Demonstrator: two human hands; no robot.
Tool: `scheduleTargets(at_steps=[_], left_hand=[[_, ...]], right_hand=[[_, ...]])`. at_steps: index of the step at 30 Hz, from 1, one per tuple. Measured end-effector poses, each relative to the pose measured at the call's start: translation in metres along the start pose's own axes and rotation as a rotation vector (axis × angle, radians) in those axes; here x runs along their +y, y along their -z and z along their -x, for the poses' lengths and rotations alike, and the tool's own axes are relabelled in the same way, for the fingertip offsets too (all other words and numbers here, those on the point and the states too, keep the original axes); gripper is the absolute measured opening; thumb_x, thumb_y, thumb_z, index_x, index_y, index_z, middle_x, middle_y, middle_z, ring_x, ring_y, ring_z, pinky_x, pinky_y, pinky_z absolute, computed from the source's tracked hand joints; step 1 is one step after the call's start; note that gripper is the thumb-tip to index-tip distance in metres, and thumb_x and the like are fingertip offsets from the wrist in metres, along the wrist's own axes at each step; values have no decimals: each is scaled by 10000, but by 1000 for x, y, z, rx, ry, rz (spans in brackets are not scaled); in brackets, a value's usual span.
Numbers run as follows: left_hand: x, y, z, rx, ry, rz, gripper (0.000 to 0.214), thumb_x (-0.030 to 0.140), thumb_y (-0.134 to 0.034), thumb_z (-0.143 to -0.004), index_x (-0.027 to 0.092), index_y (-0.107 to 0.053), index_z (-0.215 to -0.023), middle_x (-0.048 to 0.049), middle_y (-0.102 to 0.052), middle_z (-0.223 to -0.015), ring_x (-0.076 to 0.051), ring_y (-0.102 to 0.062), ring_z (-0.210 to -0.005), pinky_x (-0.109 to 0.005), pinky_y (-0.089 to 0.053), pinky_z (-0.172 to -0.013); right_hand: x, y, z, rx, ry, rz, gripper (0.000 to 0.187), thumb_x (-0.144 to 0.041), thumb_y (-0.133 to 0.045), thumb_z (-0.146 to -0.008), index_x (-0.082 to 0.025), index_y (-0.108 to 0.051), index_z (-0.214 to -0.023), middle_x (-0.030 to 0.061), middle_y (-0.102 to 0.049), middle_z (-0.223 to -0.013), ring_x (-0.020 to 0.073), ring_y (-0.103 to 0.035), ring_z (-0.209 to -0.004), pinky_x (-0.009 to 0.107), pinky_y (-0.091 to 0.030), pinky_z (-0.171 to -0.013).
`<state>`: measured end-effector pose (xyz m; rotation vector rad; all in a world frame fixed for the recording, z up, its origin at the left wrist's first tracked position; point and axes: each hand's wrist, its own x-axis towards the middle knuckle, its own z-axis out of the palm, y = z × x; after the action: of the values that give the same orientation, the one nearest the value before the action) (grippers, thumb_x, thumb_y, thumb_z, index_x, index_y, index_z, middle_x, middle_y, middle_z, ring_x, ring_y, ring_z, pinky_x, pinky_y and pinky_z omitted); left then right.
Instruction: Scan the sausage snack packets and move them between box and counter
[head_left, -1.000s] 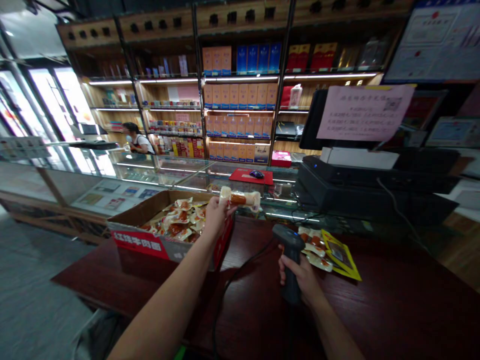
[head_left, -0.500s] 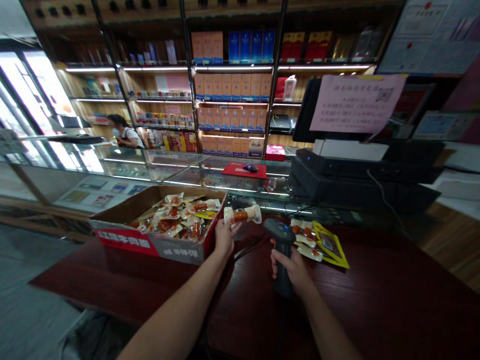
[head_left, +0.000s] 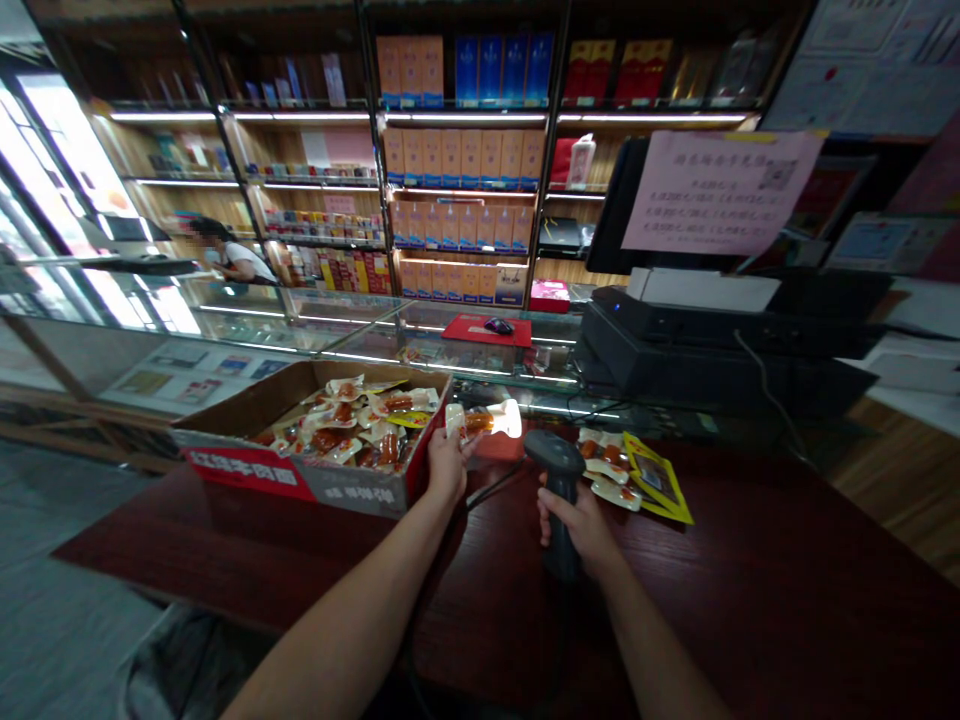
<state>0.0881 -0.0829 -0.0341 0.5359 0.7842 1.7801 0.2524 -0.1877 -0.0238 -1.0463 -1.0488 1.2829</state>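
My left hand (head_left: 448, 466) pinches one end of a packaged sausage (head_left: 478, 422), a brown piece in a clear and white wrapper, just right of the carton. Closed around the handle of a black barcode scanner (head_left: 555, 455) is my right hand (head_left: 574, 515). The scanner's head faces the sausage, and bright light falls on the wrapper's right end. The open cardboard carton (head_left: 352, 490) holds many similar packets (head_left: 341, 420). Several more wrapped sausages (head_left: 606, 462) lie on the table beyond my right hand, beside a yellow packet (head_left: 660, 480).
The dark red wooden table (head_left: 720, 590) meets a glass counter carrying a mouse (head_left: 498, 326) on a red mat. A monitor (head_left: 622, 205) with a pink notice stands at the right. A cable runs across the table. Behind the far counter is another person (head_left: 240, 258).
Light has come on across the sausage's wrapper, and a red glow shows beneath it. Both hands keep nearly the same position. The view has shifted slightly, and the person at the back leans lower.
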Motion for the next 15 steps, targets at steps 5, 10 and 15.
scheduleTargets(at_steps=[5, 10, 15], left_hand=[[-1, 1, -1, 2, -5, -6, 143, 110, -520, -791, 142, -458, -667, 47, -484, -637, -45, -501, -559, -429, -538, -819], [0, -2, 1, 19, 43, -2, 139, 70, -466, -811, 132, -484, -687, -5, -561, -707, -87, -582, -660, -424, -541, -807], [-3, -19, 10, -3, 112, 7, 142, 37, -479, -784, 130, -495, -677, -15, -576, -680, -98, -591, -652, -426, -543, -803]], right_hand=[[1, 1, -2, 6, 1, -4, 385, -399, -703, -651, -186, -498, -897, -77, -537, -496, 106, -492, -351, 233, -446, -347], [2, 2, -2, 21, -13, -16, 456, -412, -709, -637, -167, -502, -961, -77, -542, -488, 106, -484, -343, 230, -440, -330], [-12, 2, 3, 60, 21, -54, 458, -416, -718, -629, -170, -512, -956, -80, -539, -498, 100, -478, -346, 230, -446, -334]])
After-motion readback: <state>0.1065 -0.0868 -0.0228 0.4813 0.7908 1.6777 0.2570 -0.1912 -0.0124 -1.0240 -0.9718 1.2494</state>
